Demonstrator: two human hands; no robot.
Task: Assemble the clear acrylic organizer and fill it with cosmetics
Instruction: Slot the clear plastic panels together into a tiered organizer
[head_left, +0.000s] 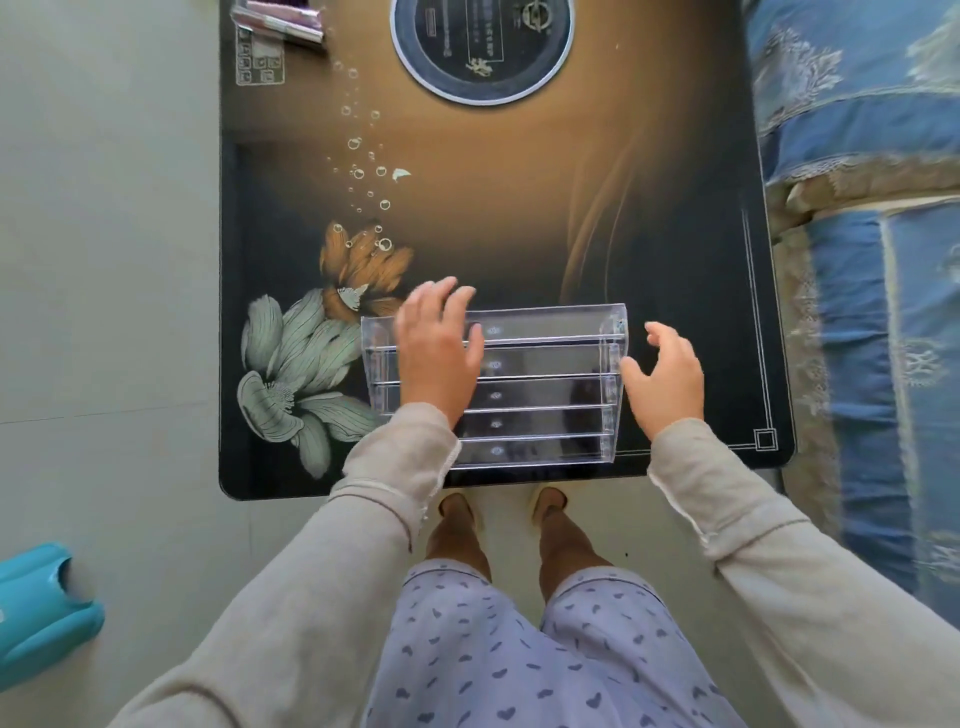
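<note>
Here, the desk (519, 234) is a dark glass-like top printed with flowers and bubbles. Its near edge runs left to right in front of the person, and its right edge lies close to a blue patterned quilt (857, 260). Bare floor (104, 260) lies along its left edge. The middle of the top is open surface. A round dark disc (480, 47) at the far edge carries printed writing, too small to read.

The clear acrylic organizer (545, 358) sits near the near edge, right of centre. Its long axis runs left to right, parallel to that edge, and five stepped tiers are visible. Each tier bears a small mark, not legible.

The left hand (439, 353) lies flat on the organizer's left part, fingers straight and spread, gripping nothing. The right hand (667, 376) is just beside the organizer's right end, fingers loosely curved, holding nothing; contact cannot be determined.

The cosmetics (283, 21) lie at the far left corner, well apart from the organizer.
</note>
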